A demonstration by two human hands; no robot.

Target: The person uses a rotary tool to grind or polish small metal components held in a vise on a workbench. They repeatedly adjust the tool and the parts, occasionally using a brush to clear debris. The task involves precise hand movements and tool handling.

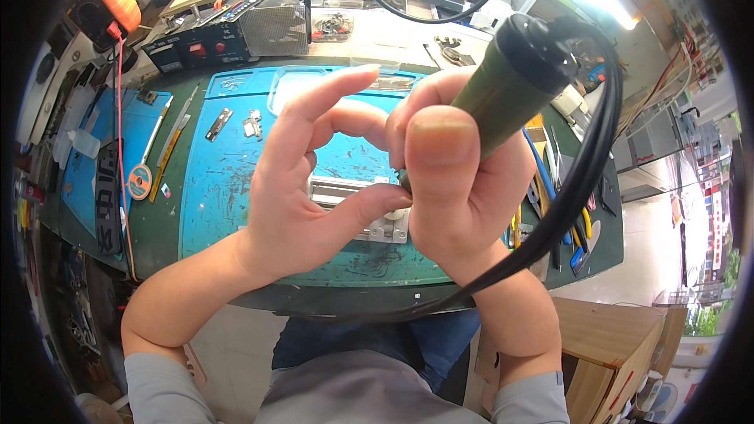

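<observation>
My right hand (463, 165) is wrapped round a green cylindrical corded power tool (514, 82) with a black rear cap; its thumb lies along the barrel. The tool slants with its rear end up to the right. Its front tip is mostly hidden by my fingers. My left hand (294, 177) curls into a ring beside it, index finger raised. The left thumb tip meets the tool's front end, and the other fingers bend to that spot, their tips hidden behind my right hand. Below both hands, a metal clamp fixture (390, 229) lies on the blue mat (228, 212).
A thick black cable (550, 232) loops from the tool past my right forearm. Two small metal parts (219, 125) lie on the mat's left. Pliers and hand tools (583, 228) crowd the right edge. A black box with red switches (200, 49) stands at the back left.
</observation>
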